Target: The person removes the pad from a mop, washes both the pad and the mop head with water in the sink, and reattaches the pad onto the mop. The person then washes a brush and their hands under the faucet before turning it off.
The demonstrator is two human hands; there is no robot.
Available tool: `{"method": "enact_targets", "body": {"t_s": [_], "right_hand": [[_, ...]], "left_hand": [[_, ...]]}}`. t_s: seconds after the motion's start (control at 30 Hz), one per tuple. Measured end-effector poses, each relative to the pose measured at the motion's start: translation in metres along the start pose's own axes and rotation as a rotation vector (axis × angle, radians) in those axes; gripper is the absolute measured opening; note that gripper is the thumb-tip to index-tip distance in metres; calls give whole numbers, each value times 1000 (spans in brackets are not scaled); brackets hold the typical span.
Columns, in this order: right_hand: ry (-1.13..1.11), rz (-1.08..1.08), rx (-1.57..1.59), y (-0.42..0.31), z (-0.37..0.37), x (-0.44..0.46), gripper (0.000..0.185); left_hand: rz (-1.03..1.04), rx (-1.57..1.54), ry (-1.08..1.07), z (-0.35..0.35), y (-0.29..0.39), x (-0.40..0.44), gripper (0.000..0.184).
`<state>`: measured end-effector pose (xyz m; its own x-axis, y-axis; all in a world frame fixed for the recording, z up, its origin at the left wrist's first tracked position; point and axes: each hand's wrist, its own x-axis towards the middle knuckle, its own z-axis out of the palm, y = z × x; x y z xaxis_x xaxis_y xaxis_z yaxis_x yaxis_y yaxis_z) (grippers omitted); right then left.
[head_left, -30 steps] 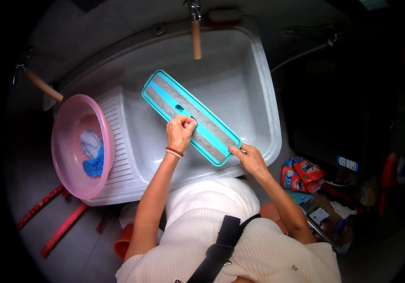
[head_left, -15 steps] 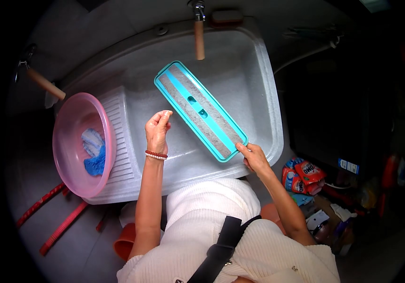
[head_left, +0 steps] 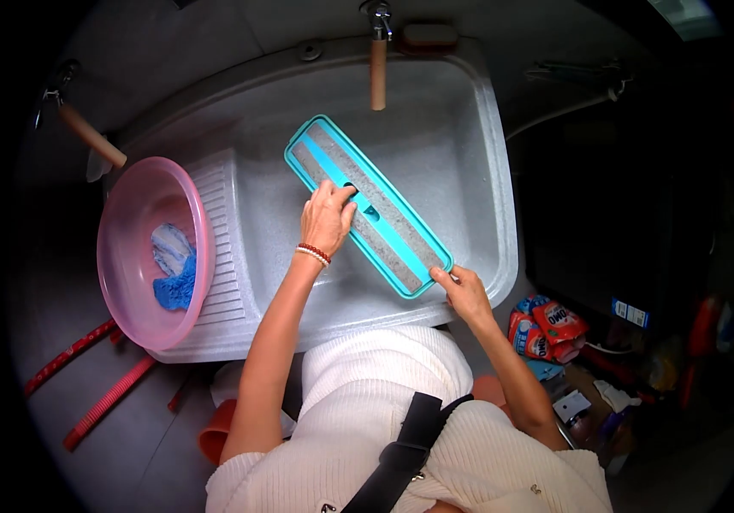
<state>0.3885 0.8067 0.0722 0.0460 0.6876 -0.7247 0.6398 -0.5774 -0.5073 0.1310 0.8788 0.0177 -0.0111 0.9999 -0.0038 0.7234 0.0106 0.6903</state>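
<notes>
A turquoise flat mop head [head_left: 393, 229] with two grey fuzzy strips lies slantwise over the basin, underside up. My right hand [head_left: 463, 293] grips its lower right end, thumb on top and fingers beneath. At the small openings near its middle, my left hand [head_left: 328, 221] touches the surface with curled fingers and thumb close together. Whether anything is pinched between those fingertips is hidden. A beaded bracelet [head_left: 313, 253] circles my left wrist.
The grey sink [head_left: 264, 248] has a ribbed washboard at left. On it rests a pink basin [head_left: 115, 256] holding a blue and white cloth [head_left: 176, 278]. A tap with a hose [head_left: 377, 75] hangs above. Red detergent bags [head_left: 560, 323] lie at lower right.
My left hand has moved up and right from beside the mop head onto its middle. My right hand keeps its grip on the end.
</notes>
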Motion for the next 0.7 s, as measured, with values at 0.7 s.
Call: {"method": "enact_targets", "body": {"t_s": [0.7], "right_hand": [[55,-6,64,12,16,1,48]], "left_hand": [[-315,-828,-95,-18,-44,2,11]]}}
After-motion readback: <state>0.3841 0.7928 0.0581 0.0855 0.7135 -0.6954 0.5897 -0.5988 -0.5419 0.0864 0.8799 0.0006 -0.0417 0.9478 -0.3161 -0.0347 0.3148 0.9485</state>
